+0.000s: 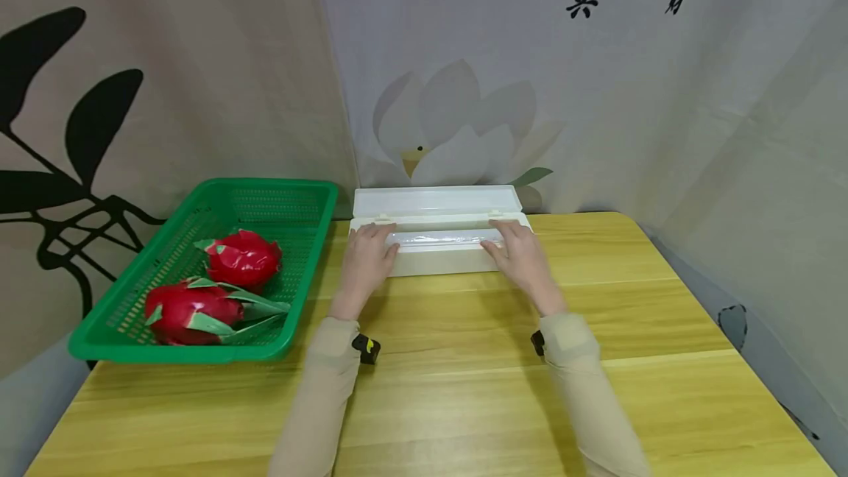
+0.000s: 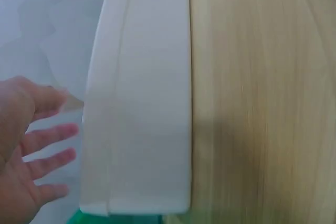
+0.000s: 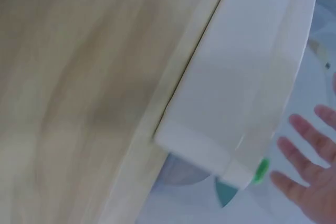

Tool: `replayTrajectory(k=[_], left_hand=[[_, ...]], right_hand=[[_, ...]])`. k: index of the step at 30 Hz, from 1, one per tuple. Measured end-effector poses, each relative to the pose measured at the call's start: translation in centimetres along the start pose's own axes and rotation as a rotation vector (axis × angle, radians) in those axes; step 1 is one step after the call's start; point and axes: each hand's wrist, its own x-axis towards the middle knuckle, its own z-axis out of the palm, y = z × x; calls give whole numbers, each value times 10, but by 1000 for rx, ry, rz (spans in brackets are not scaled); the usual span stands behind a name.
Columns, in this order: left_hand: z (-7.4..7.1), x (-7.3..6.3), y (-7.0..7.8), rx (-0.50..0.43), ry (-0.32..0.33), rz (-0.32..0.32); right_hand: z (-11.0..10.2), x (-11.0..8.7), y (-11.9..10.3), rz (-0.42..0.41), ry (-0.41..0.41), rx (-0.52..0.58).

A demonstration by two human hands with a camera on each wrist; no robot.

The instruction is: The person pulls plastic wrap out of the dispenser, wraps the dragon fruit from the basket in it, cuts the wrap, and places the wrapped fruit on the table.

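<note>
A white plastic-wrap dispenser box [image 1: 437, 263] stands at the back edge of the table, its lid [image 1: 437, 202] raised behind it. Inside lies a shiny roll of clear wrap [image 1: 433, 238]. My left hand [image 1: 366, 262] is over the box's left end and my right hand [image 1: 523, 260] over its right end, thumbs pointing inward. In the left wrist view, the fingers [image 2: 55, 137] are spread above the box's smooth front. The right wrist view likewise has spread fingers [image 3: 302, 158] beside the box [image 3: 231, 77]. Neither hand visibly grips anything; contact with the rim is unclear.
To the left, a green plastic basket [image 1: 314, 271] holds two red dragon fruits [image 1: 245, 260] with green scales. The wooden table [image 1: 457, 396] extends in front of the box. A printed curtain [image 1: 662, 94] hangs right behind the table's back edge.
</note>
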Motion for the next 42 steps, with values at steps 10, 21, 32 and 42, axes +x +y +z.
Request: replayTrajectory(k=[10, 21, 32, 42], left_hand=[[-1, 5, -25, -51, 37, 60], [1, 21, -27, -8, -14, 22], [0, 28, -27, 31, -134, -88], [5, 34, -30, -44, -107, -153]], right_hand=[[-12, 16, 45, -77, -141, -23], [-12, 29, 50, -84, -156, 8], [-6, 38, 48, -19, -56, 21], [-7, 38, 47, 50, -73, 87]])
